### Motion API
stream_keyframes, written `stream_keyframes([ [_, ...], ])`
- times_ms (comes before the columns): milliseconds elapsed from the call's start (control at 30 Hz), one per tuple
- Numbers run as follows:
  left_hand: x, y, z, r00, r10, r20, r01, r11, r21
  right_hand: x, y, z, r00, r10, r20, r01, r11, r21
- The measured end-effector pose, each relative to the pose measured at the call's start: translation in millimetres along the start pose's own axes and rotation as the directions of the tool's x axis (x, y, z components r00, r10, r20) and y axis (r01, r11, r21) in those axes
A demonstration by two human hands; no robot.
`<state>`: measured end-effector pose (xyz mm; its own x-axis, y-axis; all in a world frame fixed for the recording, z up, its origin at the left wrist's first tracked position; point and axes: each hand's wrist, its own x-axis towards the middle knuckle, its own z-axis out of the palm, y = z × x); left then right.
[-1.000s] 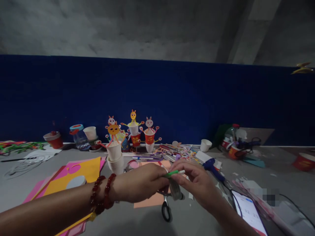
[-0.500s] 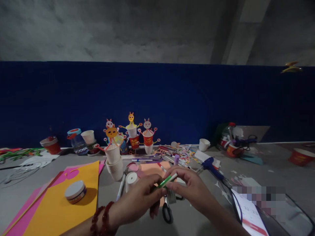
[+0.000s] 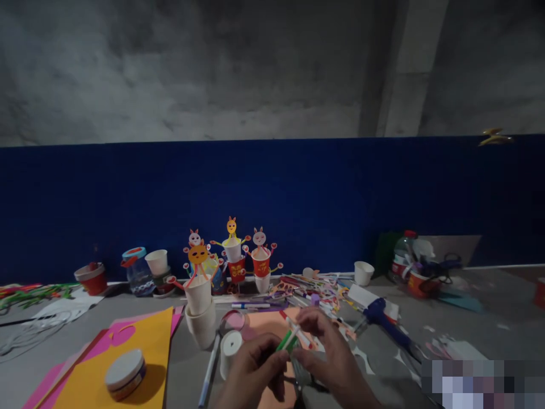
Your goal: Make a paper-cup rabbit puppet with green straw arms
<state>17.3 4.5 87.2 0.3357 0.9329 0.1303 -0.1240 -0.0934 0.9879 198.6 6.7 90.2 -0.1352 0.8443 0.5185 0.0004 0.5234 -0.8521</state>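
Observation:
Low in the middle of the view, my left hand (image 3: 253,372) and my right hand (image 3: 330,358) meet around a thin green and white straw (image 3: 287,339). Both hands pinch it, the left at its lower end, the right near its upper end. The straw tilts up toward the right. Under the hands lies an orange paper sheet (image 3: 266,324), and part of a pair of scissors (image 3: 303,378) shows between them. A white tape roll (image 3: 231,346) stands just left of my left hand.
Paper-cup animal figures (image 3: 232,250) stand at the blue wall. Stacked white cups (image 3: 200,312), yellow and pink card (image 3: 123,358) with a round tin (image 3: 125,372), a blue glue gun (image 3: 383,318), red cups (image 3: 91,277), a bottle (image 3: 406,250) and paper scraps (image 3: 315,287) crowd the grey table.
The camera tilted upward, so the hands sit lower in view. Both hands stayed on the straw and drew closer to me; the left wrist with its red bracelet left the frame.

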Motion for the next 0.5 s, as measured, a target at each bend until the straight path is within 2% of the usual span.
stream_keyframes([
  [33,3,-6,-2.2,1.000,0.011,-0.010,-0.011,1.000,-0.022,-2,5,0,0.998,-0.050,-0.046,0.047,0.997,-0.053],
  [100,7,-15,-6.0,0.999,0.026,-0.019,-0.027,0.998,-0.051,-6,12,-3,0.995,-0.089,-0.044,0.081,0.985,-0.153],
  [233,6,-19,-8.8,1.000,0.027,0.000,-0.027,0.999,-0.042,-11,12,-10,0.996,0.025,0.088,-0.001,0.966,-0.257],
  [300,2,-13,-8.1,1.000,0.010,0.024,-0.010,1.000,0.008,-11,7,-12,0.986,0.088,0.143,-0.058,0.978,-0.203],
  [367,-2,-5,-6.9,0.999,-0.020,0.047,0.017,0.998,0.063,-11,1,-13,0.970,0.159,0.184,-0.146,0.986,-0.081],
  [500,-10,15,-3.5,0.992,-0.048,0.115,0.025,0.979,0.202,-9,-8,-9,0.925,0.337,0.175,-0.364,0.919,0.155],
])
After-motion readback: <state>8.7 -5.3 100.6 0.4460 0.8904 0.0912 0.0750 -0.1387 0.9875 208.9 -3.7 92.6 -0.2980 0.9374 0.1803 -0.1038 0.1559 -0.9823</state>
